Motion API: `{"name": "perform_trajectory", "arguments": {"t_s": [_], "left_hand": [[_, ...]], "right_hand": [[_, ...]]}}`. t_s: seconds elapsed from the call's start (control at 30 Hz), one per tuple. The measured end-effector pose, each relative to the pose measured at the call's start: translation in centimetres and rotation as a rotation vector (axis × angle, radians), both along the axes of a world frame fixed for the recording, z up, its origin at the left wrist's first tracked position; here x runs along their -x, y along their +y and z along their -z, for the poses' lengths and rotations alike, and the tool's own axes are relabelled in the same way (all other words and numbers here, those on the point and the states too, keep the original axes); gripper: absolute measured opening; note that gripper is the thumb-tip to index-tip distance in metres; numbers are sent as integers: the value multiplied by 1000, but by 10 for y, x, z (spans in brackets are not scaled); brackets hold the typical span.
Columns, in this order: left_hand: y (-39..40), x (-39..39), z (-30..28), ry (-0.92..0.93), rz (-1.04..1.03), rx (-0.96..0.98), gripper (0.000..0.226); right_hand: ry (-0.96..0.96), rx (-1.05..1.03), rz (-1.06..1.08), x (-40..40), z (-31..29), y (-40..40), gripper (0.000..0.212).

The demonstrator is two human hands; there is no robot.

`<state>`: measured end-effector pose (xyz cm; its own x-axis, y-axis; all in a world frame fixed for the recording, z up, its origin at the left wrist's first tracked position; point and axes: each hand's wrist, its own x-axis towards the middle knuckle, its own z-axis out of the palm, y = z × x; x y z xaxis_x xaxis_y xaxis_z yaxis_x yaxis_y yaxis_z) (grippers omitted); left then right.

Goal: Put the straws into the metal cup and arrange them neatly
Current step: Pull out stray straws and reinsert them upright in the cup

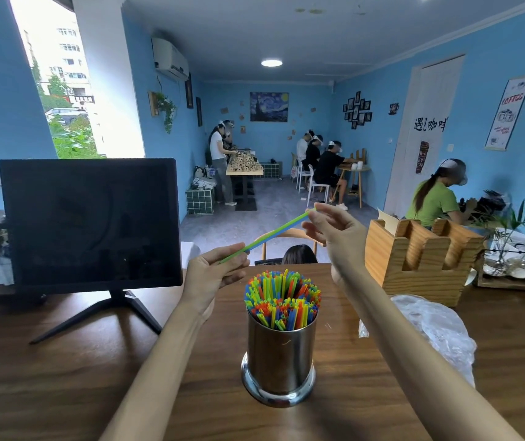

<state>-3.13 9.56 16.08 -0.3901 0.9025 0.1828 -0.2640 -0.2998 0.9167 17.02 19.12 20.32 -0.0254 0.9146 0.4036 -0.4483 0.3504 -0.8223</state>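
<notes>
Your left hand [215,270] and right hand [334,230] pinch opposite ends of a green and a blue straw [270,232], held slanted above the metal cup [278,354], w/ fingers curled. The cup stands on the wooden counter [63,377], packed w/ upright coloured straws [281,297].

A dark monitor [90,222] is standing on the wooden table [63,377] at about nine o'clock, its screen showing nothing. At three o'clock a wooden slotted holder [420,259] is sitting just behind a crumpled clear plastic bag [436,329] (a potted plant [522,224] is leaning in farther right). Toward twelve o'clock, people [324,168] are working at tables in the blue room.
</notes>
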Motion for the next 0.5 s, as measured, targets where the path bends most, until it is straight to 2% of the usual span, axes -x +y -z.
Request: {"name": "perform_trajectory", "arguments": {"t_s": [0.17, 0.33, 0.5], "left_hand": [[-2, -1, -1, -97, 46, -21, 17], [-2, -3, 0, 2, -9, -4, 21], [-1, 0, 0, -6, -56, -3, 18]], "right_hand": [[52, 43, -57, 1, 1, 0, 24], [35, 2, -45, 2, 2, -3, 18], [-28, -45, -3, 2, 4, -3, 18]]}}
